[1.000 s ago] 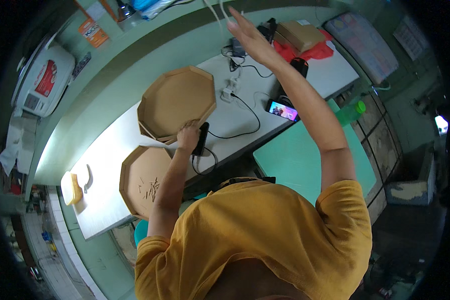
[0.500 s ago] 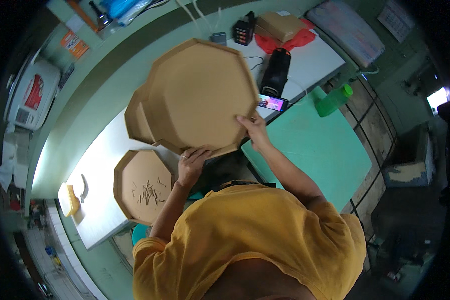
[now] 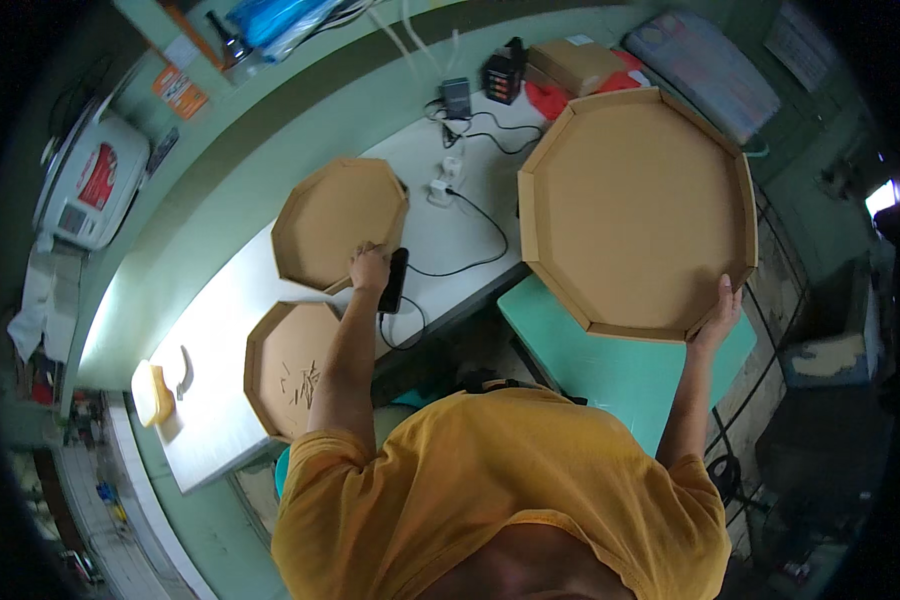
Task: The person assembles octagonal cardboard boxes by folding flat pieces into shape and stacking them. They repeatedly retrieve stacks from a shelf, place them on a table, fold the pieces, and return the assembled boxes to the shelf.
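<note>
At the right, my right hand [image 3: 717, 318] grips the lower right rim of a large octagonal cardboard tray [image 3: 640, 210], raised over the green table. My left hand [image 3: 370, 268] has its fingers curled over the near right edge of a medium octagonal cardboard tray [image 3: 335, 225] on the white counter. A black phone [image 3: 395, 280] lies against that hand. Nearer me on the counter is a smaller octagonal tray [image 3: 269, 372] with several thin brown strips [image 3: 302, 384] in it. My left forearm hides its right side.
A yellow-and-white block [image 3: 152, 393] and a white curved item [image 3: 182, 370] sit at the counter's left end. Cables and a white plug [image 3: 440, 190] lie mid-counter. At the back are a black device [image 3: 503, 72] and a brown box [image 3: 573, 66]. The green table [image 3: 570, 325] stands at right.
The large tray has moved right in my right hand, uncovering the medium tray, the phone and the cables. My left hand has left the large tray for the medium one.
</note>
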{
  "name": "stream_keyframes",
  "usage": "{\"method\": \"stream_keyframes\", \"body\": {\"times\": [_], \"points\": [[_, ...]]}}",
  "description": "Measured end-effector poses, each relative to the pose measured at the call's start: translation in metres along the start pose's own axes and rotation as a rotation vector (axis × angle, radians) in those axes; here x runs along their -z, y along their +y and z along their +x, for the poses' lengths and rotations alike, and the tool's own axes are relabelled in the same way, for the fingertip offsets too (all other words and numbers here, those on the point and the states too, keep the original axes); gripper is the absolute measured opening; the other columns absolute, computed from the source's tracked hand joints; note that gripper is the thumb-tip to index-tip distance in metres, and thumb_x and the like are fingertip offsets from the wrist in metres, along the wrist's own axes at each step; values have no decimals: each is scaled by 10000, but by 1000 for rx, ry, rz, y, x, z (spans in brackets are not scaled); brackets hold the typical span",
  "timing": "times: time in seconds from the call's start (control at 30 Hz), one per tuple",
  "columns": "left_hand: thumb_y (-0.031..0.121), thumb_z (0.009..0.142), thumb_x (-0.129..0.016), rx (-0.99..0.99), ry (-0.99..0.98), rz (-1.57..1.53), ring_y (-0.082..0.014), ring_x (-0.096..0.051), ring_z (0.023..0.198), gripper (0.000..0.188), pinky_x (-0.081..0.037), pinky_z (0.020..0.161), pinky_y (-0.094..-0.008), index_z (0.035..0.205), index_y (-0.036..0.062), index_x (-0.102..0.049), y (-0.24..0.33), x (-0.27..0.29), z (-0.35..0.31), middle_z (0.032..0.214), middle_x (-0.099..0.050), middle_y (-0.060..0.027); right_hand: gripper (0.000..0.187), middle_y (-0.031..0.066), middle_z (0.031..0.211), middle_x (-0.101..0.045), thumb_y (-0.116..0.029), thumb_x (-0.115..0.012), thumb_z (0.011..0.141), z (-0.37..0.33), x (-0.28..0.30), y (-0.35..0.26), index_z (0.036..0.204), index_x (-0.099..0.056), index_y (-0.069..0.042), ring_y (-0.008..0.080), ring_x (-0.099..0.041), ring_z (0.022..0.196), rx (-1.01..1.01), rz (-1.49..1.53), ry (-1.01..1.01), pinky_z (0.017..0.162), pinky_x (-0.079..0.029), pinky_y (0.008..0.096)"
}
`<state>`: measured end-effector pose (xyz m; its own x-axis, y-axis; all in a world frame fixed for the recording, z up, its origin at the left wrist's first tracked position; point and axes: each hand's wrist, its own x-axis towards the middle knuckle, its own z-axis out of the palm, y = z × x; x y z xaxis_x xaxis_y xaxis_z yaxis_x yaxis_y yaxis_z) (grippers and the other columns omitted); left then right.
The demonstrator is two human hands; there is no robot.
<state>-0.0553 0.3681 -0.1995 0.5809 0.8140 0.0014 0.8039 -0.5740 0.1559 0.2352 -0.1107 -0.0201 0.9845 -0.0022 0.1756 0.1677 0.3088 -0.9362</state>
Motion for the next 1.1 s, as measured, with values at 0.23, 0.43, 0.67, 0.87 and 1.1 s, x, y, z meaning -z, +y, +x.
{"method": "stream_keyframes", "body": {"times": [0.23, 0.43, 0.67, 0.87, 1.1], "points": [[272, 826, -633, -164, 304, -75, -369, -610, 938, 264, -479, 822, -466, 1003, 79, -666, 18, 63, -32, 984, -650, -153, 382, 60, 1080, -626, -248, -636, 905, 4, 91, -46, 1187, -575, 2, 145, -587, 951, 51, -119, 98, 855, -443, 280], [34, 813, -675, -371, 123, -607, -267, -612, 911, 230, -497, 800, -345, 1031, -17, -623, 81, 178, -133, 1001, -626, -126, 341, 52, 1028, -625, -270, -640, 904, -2, 165, -73, 1121, -604, -9, 131, -571, 926, -18, -264, 189, 833, -428, 269], [56, 854, -657, -407, -166, -1596, -154, -555, 963, 376, -447, 854, -269, 1202, 15, -520, 205, 216, -201, 1076, -578, -59, 514, 131, 1095, -639, -219, -639, 855, 3, 215, -123, 1302, -520, 7, 185, -593, 955, -11, -677, 94, 866, -447, 300], [71, 909, -598, -729, -885, -1783, -134, -509, 1087, 372, -406, 948, -298, 1245, 54, -440, 363, 141, -226, 1155, -531, -47, 609, 180, 935, -680, -248, -677, 807, 2, 185, -126, 1338, -499, -11, 211, -666, 784, 71, -989, 177, 694, -509, 324], [121, 946, -571, -992, -979, -1448, -101, -526, 979, 230, -438, 882, -286, 1127, 45, -452, 434, 59, -267, 1048, -552, -37, 705, 261, 1061, -649, -343, -639, 777, 3, 170, -118, 1383, -428, -51, 426, -640, 951, 200, -1556, 249, 813, -515, 506]]}}
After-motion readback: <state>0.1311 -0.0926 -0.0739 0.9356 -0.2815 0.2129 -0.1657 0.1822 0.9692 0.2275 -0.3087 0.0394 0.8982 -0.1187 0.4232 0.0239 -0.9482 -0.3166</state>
